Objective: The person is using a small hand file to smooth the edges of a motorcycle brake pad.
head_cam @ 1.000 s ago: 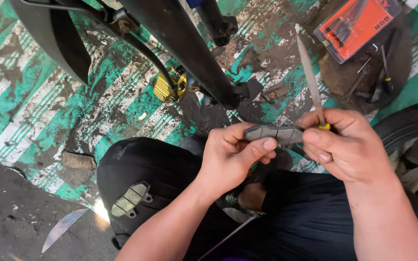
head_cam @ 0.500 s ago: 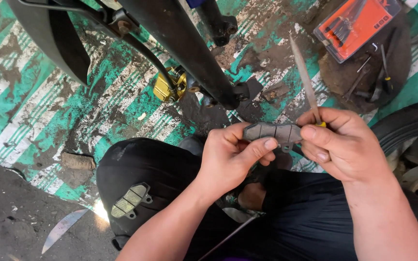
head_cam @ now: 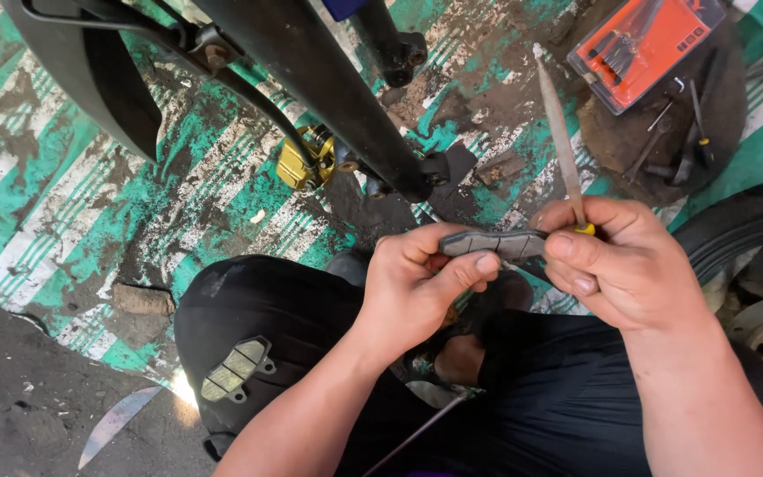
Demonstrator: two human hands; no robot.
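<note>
1. Far left, on the dark trouser knee: second brake pad [head_cam: 237,369], lying flat, friction face up, untouched and well apart from both hands.
2. Left of centre, on the green-and-white striped floor mat [head_cam: 64,221]: gold brake caliper [head_cam: 304,159] hanging on its hose beside the black fork leg [head_cam: 328,88], off its mount, no pad visible in it. Judged: removal stage complete, refitting outstanding.
3. Centre: left hand [head_cam: 417,287] closed on the near end of the grey brake pad [head_cam: 492,241], thumb on top, fingers curled beneath. Pad held level, above the lap and clear of the mat.
4. Right of centre: right hand [head_cam: 624,265] closed on the far end of the same pad and, in the same grip, on the yellow handle of a slim metal file [head_cam: 560,132], blade pointing up and away. Blade not resting on the pad face. Extent of dressing already done on the pad: cannot be told.
5. Top right corner of the mat: orange tool case [head_cam: 646,44], open, with loose hand tools [head_cam: 682,132] just beside it.
6. Right edge: black tyre [head_cam: 752,221], partly in view.
</note>
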